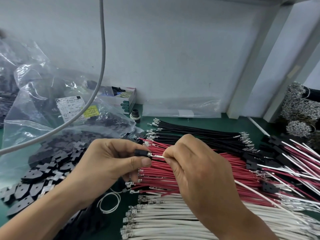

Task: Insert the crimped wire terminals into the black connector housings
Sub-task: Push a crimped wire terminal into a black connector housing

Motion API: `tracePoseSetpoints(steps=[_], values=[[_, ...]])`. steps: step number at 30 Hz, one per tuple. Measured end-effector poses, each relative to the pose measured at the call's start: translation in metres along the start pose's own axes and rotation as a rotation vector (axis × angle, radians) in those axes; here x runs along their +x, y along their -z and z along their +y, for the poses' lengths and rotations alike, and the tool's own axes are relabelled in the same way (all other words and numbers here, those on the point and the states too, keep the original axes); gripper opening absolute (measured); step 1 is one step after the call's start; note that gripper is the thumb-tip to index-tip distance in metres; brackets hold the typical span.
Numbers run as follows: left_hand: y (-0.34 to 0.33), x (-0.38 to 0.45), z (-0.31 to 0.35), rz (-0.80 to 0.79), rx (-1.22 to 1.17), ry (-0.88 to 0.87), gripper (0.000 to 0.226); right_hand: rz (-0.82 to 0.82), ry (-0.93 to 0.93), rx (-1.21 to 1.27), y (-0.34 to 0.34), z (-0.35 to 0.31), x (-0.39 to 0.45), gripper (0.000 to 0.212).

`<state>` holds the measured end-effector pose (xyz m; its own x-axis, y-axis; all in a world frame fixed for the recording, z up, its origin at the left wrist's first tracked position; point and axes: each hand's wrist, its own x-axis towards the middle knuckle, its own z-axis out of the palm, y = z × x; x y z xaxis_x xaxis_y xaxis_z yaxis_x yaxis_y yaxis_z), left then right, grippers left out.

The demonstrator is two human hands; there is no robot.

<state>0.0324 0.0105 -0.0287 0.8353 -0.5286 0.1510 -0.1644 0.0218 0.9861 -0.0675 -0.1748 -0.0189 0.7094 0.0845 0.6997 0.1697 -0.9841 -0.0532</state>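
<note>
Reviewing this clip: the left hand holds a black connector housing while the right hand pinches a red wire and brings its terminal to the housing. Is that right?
Not quite. The wire pinched by the right hand is white, not red; the red wires lie on the bench beneath. The rest holds: the left hand holds the black connector housing, and the terminal sits at its opening. The head view shows this.

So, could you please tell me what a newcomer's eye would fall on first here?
Probably the two hands at centre: the left hand grips a black connector housing, while the right hand pinches a white wire whose metal terminal meets the housing. Beneath them lie rows of red wires, black wires behind and white wires in front.
</note>
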Motion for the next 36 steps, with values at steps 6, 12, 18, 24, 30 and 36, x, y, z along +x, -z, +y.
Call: tracePoseSetpoints(steps=[6, 12, 18, 24, 30, 36], values=[[-0.003, -0.003, 0.002, -0.035, 0.02, -0.006, 0.026, -0.039, -0.143, 0.307, -0.007, -0.002, -0.003, 0.011], [-0.009, -0.005, 0.003, -0.021, 0.064, -0.07, 0.023, -0.027, -0.086, 0.228, -0.009, -0.006, -0.002, 0.017], [-0.006, -0.006, 0.005, 0.011, 0.076, -0.063, 0.026, -0.023, -0.069, 0.167, -0.004, 0.003, 0.0, 0.028], [-0.008, -0.009, 0.01, -0.009, 0.158, -0.105, 0.018, 0.039, -0.007, 0.196, -0.012, 0.002, -0.002, 0.023], [-0.008, -0.01, 0.012, -0.013, 0.178, -0.108, 0.023, 0.055, 0.047, 0.225, -0.016, 0.004, -0.003, 0.023], [-0.008, -0.009, 0.008, -0.019, 0.182, -0.134, 0.016, 0.049, 0.024, 0.201, -0.013, 0.006, -0.002, 0.027]])
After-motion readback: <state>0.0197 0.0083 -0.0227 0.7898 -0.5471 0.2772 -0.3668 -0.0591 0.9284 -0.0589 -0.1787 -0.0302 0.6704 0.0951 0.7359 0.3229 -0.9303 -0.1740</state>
